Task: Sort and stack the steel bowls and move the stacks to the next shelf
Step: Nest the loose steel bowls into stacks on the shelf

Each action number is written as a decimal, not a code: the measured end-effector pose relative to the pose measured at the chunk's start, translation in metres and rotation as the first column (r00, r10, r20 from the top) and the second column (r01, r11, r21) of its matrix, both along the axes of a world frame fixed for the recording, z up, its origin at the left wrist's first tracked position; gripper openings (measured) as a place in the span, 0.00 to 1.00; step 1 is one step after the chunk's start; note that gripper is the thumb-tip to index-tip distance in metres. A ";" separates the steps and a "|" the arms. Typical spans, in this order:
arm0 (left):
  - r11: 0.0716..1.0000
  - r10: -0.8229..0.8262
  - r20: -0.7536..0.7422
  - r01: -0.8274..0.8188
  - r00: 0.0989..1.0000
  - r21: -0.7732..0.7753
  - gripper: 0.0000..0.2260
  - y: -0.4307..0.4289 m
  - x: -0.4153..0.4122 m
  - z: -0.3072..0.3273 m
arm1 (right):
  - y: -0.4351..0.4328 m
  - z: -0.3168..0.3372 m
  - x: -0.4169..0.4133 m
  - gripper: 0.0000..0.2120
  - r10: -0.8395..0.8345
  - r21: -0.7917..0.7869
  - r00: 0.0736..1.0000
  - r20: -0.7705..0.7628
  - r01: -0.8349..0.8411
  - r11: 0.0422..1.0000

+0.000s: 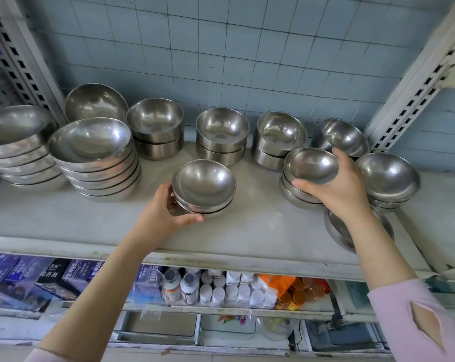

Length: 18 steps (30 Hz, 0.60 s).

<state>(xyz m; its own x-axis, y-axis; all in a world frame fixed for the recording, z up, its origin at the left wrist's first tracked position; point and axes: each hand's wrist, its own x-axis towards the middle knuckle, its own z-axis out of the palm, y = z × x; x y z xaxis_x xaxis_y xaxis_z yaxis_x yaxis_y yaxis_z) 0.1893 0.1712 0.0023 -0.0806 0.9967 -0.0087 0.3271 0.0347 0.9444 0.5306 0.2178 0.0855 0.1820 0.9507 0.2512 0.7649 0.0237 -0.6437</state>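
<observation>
Both hands loaded: left hand (168, 210) clamped round a short bowl stack (203, 190) mid-frame on the shelf (247, 231), right hand (336, 189) gripping the top bowl (311, 165) of the right-side pile. Risks: slick steel slipping, and probably her forearm clipping the lone bowl (336, 226) near the shelf edge.

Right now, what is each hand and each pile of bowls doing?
left hand: gripping a short stack of small bowls on the shelf.
right hand: closed on the top bowl of another small stack.
big bowl stacks: nested, upright, tall, at the left.
back row stacks: short, upright, untouched.
</observation>
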 end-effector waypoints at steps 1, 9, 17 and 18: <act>1.000 0.006 -0.009 -0.006 1.000 0.001 0.51 0.000 0.000 0.000 | -0.004 0.005 -0.003 0.52 0.011 0.030 0.999 -0.032 -0.010 1.000; 0.999 0.038 0.006 -0.038 0.999 0.038 0.47 -0.002 0.000 0.001 | -0.019 0.030 -0.098 0.50 0.362 0.049 0.884 -0.295 -0.364 0.930; 0.992 -0.011 0.020 0.009 1.000 0.124 0.41 0.000 -0.002 0.001 | -0.012 -0.002 -0.174 0.48 0.465 -0.028 0.862 -0.200 -0.480 0.877; 0.992 -0.016 0.028 0.013 0.999 0.127 0.42 0.001 -0.003 0.000 | -0.012 -0.005 -0.177 0.48 0.466 -0.029 0.867 -0.177 -0.478 0.878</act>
